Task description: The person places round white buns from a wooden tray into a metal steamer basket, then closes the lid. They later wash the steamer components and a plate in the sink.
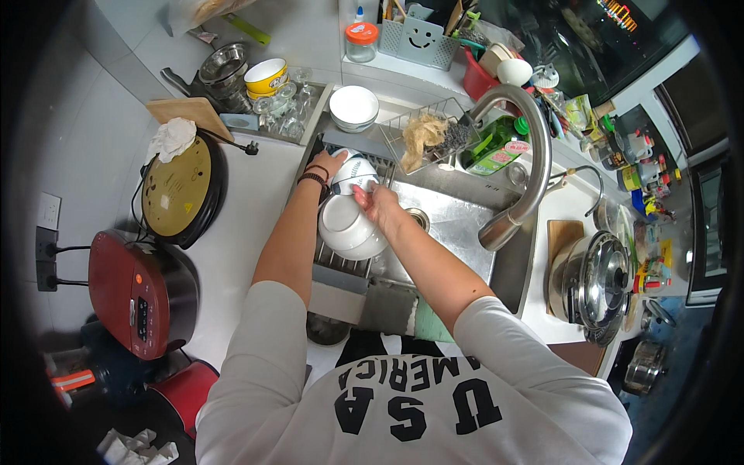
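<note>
Both hands are over a metal drying rack (343, 264) at the left side of a stainless steel sink (453, 238). My left hand (327, 165) grips the far rim area of a patterned white bowl (356, 172), which lies tilted on the rack. My right hand (376, 203) is at the near right side of that bowl, fingers touching it or just beside it; its exact hold cannot be told. Close below, white bowls (343, 218) rest upside down. A stack of white bowls (354, 107) stands upright behind the sink's left corner.
A curved steel faucet (543, 145) arches over the sink's right side. Behind are a wire basket (401, 139) with scrubbers and a green bottle (494, 145). Glasses (285, 110) stand back left; a round electric griddle (177, 189) and red rice cooker (131, 293) left; a lidded pot (598, 279) right.
</note>
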`<state>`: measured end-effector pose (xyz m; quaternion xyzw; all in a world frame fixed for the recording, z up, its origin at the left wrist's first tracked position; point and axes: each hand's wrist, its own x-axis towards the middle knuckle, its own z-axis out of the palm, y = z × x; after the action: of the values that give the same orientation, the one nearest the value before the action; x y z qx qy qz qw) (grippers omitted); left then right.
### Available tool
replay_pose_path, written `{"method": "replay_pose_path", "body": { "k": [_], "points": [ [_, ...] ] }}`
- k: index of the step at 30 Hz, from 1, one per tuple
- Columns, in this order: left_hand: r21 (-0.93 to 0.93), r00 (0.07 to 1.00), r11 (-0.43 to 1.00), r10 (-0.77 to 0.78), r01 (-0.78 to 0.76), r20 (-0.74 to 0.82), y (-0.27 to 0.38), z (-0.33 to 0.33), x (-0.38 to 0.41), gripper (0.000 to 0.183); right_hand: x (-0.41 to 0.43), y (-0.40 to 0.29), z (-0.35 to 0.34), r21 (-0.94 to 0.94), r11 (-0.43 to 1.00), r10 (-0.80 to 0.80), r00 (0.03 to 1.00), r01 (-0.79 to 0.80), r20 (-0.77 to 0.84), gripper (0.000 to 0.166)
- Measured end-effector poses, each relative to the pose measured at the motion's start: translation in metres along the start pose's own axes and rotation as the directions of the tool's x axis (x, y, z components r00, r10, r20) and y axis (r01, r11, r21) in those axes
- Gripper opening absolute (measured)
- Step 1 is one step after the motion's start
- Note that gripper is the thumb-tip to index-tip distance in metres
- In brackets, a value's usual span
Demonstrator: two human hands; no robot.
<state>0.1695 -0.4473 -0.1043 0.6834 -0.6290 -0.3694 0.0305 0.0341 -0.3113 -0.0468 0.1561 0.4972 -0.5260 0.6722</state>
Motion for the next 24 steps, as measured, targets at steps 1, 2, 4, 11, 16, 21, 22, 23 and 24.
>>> {"method": "replay_pose_path", "body": {
  "k": [1,2,4,11,16,21,22,23,24],
  "points": [
    [-0.068,0.997,0.998,-0.007,0.012,0.073,0.020,-0.007,-0.014,0.086,0.010,-0.003,-0.005,0.065,0.998,-0.015,1.000,0.017,-0.022,0.024],
    [-0.134,0.989,0.990,-0.012,0.032,0.147,0.038,-0.014,-0.031,0.088,0.020,-0.008,-0.012,0.156,0.988,-0.004,1.000,0.006,-0.015,0.021],
    [-0.287,0.975,0.954,-0.021,0.085,0.220,0.035,-0.025,-0.047,0.094,0.022,-0.009,-0.006,0.306,0.952,0.026,0.999,-0.018,-0.019,0.019],
    [-0.347,0.995,0.937,0.076,-0.047,0.071,0.015,-0.015,-0.044,0.089,0.033,-0.004,0.018,0.372,0.925,0.074,0.997,-0.074,0.014,0.014],
    [-0.355,0.987,0.921,0.150,-0.159,-0.053,0.003,-0.007,-0.041,0.082,0.033,-0.001,0.009,0.233,0.971,0.038,0.997,-0.051,0.063,0.014],
    [-0.395,0.956,0.871,0.253,-0.293,-0.150,0.004,-0.016,-0.068,0.077,0.014,0.006,0.013,0.064,0.996,-0.066,0.997,0.063,0.046,0.019],
    [-0.412,0.949,0.854,0.274,-0.316,-0.159,0.007,-0.020,-0.076,0.076,0.010,0.007,0.013,0.020,0.993,-0.121,0.991,0.120,0.049,0.021],
    [-0.430,0.941,0.837,0.295,-0.339,-0.168,0.009,-0.022,-0.080,0.075,0.006,0.009,0.014,-0.023,0.984,-0.176,0.983,0.178,0.053,0.023],
    [-0.445,0.934,0.821,0.300,-0.357,-0.196,-0.003,-0.018,-0.076,0.072,-0.004,0.013,0.019,-0.036,0.973,-0.224,0.972,0.227,0.066,0.030]
  ]
}}
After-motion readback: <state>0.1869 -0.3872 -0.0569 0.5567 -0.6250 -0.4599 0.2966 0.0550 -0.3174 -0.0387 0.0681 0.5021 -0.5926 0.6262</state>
